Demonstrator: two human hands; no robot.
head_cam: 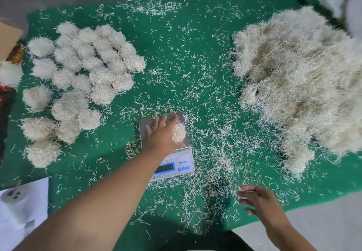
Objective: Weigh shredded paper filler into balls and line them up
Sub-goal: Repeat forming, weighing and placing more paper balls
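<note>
Head camera looks down at a table with a green felt cover (195,55). Nearest, the right hand (262,201) hangs low over loose white paper strips (215,172) strewn on the green. Its fingers are loosely bent, and a few thin strips seem to lie at the fingertips, but I cannot tell if it pinches them.

A bit farther, the left hand (162,133) reaches over the small white kitchen scale with a shiny metal plate (145,127). Its fingers are spread and fairly straight, resting on a small fluffy wad of cream shredded paper (178,132) that sits on the plate. They do not look wrapped around it. The blue screen (164,167) is too blurry to read.

What could go wrong? If the hand leans on the plate, the number will probably be too big. Strips also lie on the plate's edge, and they may add weight. The wad is loose, so bits may fall off when it is lifted.

Farther left lie many round cream paper balls (88,64), packed close in bumpy rows. A clumsy drop could knock them out of line. Far right is the big fluffy heap of shredded paper (293,74).
</note>
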